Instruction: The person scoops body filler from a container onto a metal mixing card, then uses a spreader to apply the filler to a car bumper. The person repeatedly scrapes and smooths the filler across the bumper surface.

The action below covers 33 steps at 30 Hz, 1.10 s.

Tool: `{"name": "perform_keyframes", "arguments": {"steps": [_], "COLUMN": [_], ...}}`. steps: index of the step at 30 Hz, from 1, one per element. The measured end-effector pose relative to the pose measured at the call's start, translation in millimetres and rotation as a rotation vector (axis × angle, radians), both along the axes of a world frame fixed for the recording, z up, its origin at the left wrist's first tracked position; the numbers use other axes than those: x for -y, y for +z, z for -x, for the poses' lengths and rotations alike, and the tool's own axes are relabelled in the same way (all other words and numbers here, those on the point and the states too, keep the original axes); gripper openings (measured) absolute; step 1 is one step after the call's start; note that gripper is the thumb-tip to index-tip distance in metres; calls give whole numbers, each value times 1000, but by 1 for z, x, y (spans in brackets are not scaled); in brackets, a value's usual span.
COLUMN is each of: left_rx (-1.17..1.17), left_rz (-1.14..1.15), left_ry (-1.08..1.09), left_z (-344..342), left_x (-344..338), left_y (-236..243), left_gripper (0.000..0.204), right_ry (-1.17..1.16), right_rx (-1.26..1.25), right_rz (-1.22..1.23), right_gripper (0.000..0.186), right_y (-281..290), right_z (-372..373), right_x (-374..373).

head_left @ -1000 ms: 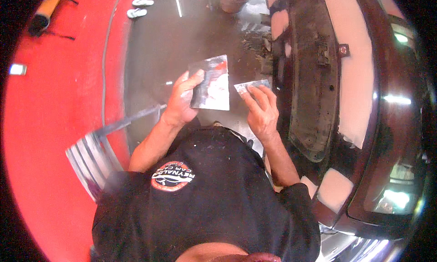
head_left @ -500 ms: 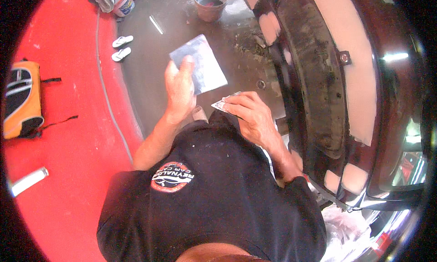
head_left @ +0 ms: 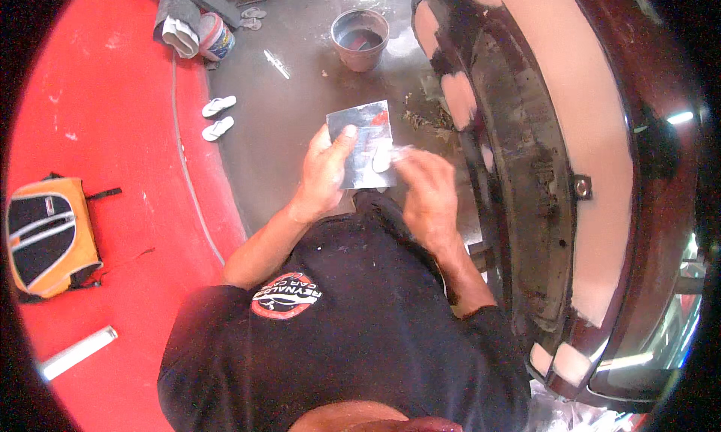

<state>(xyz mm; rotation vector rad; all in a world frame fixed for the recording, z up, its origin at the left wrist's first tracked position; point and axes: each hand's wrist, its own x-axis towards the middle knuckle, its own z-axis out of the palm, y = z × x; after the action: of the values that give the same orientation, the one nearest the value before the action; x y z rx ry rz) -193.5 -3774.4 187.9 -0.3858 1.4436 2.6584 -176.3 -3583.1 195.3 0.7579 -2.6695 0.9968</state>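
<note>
A thin, square, shiny grey plate (head_left: 356, 165) is gripped by my left hand (head_left: 324, 173), the thumb lying across its face. Near its upper corner the plate bears a red patch, and a whitish smear of paste (head_left: 382, 155) is close to its right edge. My right hand (head_left: 429, 188) is at that right edge, its fingers pinched and smeared by motion. A thin flat putty spreader showed in these fingers a moment earlier; now it is mostly hidden or blurred.
A car's rear bumper (head_left: 601, 229) with beige filler patches curves along the right. A bucket of dark liquid (head_left: 360, 45) stands ahead. White flip-flops (head_left: 218, 117), an orange-black backpack (head_left: 56, 233), a white tub (head_left: 215, 37) and a light tube (head_left: 78, 352) lie to the left.
My left hand has lowered the plate and moved it rightward. My right hand has risen from below to the plate's right edge. The surroundings have shifted down in view.
</note>
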Motion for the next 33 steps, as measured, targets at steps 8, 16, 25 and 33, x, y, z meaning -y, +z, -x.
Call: {"name": "perform_keyframes", "arguments": {"steps": [8, 16, 25, 33], "left_rx": [224, -216, 9, 381], "left_rz": [-405, 402, 211, -152], "left_ry": [-184, -256, -349, -747], "left_z": [84, 140, 268, 345], "left_x": [7, -12, 13, 37], "left_y": [13, 3, -10, -29], "left_gripper": [33, 40, 29, 31], "right_ry": [76, -94, -216, -610], "right_rx": [-322, -13, 193, -33], "right_rz": [-14, 1, 26, 138], "right_gripper": [40, 55, 53, 57], "right_y": [8, 13, 8, 4], "right_z": [87, 138, 180, 210], "right_x": [-28, 5, 30, 116]}}
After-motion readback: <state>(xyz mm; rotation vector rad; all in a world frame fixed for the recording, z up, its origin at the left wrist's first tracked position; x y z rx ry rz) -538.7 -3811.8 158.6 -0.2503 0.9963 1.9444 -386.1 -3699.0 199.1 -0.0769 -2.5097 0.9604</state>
